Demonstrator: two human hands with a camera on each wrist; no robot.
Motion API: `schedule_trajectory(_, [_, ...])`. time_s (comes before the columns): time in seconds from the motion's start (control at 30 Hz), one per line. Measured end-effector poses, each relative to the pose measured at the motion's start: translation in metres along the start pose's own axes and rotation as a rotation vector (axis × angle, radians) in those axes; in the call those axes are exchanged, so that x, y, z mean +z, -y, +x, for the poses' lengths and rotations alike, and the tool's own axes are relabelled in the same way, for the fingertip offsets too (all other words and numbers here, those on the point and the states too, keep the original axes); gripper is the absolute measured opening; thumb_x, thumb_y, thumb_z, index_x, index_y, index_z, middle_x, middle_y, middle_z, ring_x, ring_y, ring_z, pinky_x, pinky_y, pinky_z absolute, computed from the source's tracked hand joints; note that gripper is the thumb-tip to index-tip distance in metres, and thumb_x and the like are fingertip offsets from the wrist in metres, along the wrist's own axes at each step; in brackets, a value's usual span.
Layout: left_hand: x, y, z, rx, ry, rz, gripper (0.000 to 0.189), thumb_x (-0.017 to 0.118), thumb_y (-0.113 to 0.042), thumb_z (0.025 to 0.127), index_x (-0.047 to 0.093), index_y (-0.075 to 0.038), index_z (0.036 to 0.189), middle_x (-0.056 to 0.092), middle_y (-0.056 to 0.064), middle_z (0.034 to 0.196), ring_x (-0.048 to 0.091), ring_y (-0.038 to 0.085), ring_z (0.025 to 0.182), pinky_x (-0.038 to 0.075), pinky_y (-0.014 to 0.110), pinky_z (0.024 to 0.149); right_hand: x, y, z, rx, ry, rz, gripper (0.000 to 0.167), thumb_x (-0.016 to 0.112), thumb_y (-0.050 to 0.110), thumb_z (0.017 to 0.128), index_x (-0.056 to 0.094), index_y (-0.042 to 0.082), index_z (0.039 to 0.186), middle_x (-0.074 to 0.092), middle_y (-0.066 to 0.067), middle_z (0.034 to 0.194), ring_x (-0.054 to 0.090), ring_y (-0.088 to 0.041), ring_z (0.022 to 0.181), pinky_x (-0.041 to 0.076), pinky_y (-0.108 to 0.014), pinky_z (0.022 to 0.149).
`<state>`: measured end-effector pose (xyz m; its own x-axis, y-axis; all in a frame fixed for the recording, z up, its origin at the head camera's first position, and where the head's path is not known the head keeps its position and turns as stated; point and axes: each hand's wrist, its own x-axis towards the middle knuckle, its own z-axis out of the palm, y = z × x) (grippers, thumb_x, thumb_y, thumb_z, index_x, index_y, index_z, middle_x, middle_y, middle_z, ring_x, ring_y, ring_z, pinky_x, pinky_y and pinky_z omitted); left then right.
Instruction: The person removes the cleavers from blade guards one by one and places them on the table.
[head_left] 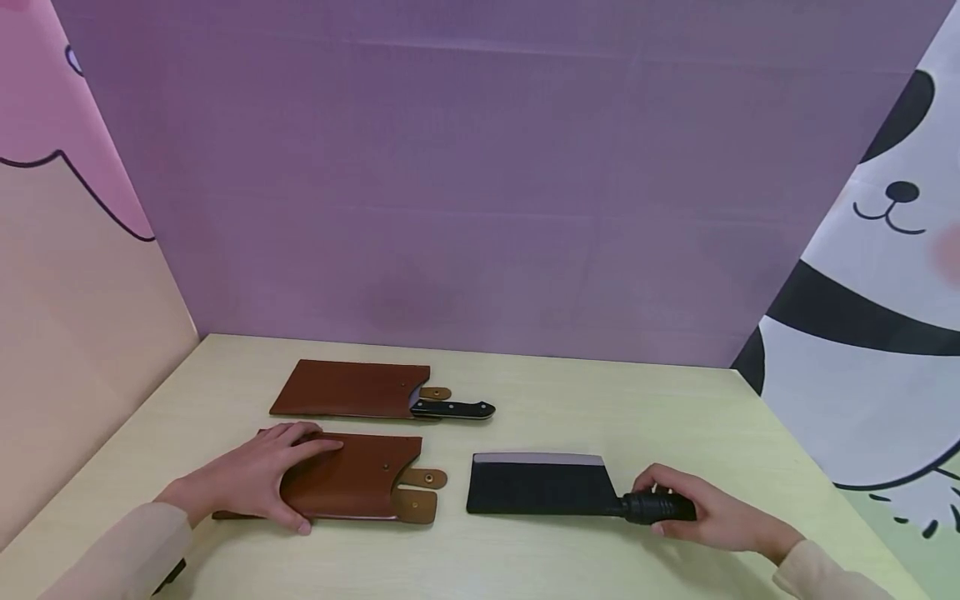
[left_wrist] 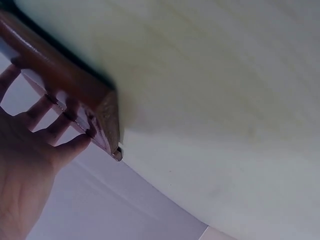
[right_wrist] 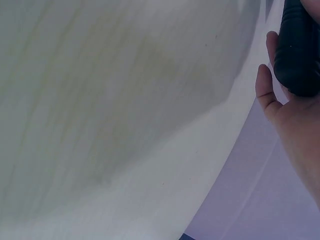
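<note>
In the head view, a brown leather knife sheath (head_left: 360, 475) lies at the near left, its two snap straps pointing right. My left hand (head_left: 258, 475) rests across its left part with fingers spread and the thumb at the near edge. The left wrist view shows the straight fingers (left_wrist: 72, 150) touching the sheath (left_wrist: 65, 70). To the right is a cleaver with a dark blade (head_left: 540, 487), its pale cutting edge facing away from me. My right hand (head_left: 716, 508) grips its black ribbed handle (head_left: 637, 507), also seen in the right wrist view.
Behind the near sheath lies a second brown sheath (head_left: 352, 389) with a black-handled knife (head_left: 457, 409) sticking out to the right. A dark object (head_left: 171, 575) shows partly beside the left sleeve. A purple backdrop (head_left: 480, 208) stands behind the pale wooden table (head_left: 615, 400), with printed panels at both sides.
</note>
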<state>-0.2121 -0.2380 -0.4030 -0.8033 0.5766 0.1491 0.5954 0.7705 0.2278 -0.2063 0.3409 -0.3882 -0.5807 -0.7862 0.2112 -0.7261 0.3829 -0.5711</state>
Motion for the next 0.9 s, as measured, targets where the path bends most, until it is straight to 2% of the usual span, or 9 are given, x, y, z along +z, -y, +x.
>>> schedule_trajectory(0.47, [-0.003,0.001,0.001,0.003,0.033,-0.028,0.094,0.066,-0.075,0.056,0.044,-0.027,0.134,0.042,0.012,0.132,0.040,0.037,0.121,0.033,0.063,0.090,0.001,-0.007,0.002,-0.015,-0.014,-0.013,0.036,0.066,0.006,0.081,0.051,0.012,0.113,0.056,0.001,0.102,0.051,-0.009,0.086,0.040,-0.022,0.070])
schedule_trajectory(0.9, [-0.003,0.002,0.002,-0.004,0.065,-0.047,0.093,0.065,-0.075,0.057,0.042,-0.029,0.135,0.040,0.012,0.135,0.040,0.038,0.122,0.032,0.064,0.090,0.004,-0.013,0.000,0.060,0.001,-0.015,0.035,0.067,0.011,0.082,0.051,0.014,0.112,0.056,0.002,0.100,0.051,-0.009,0.084,0.039,-0.021,0.070])
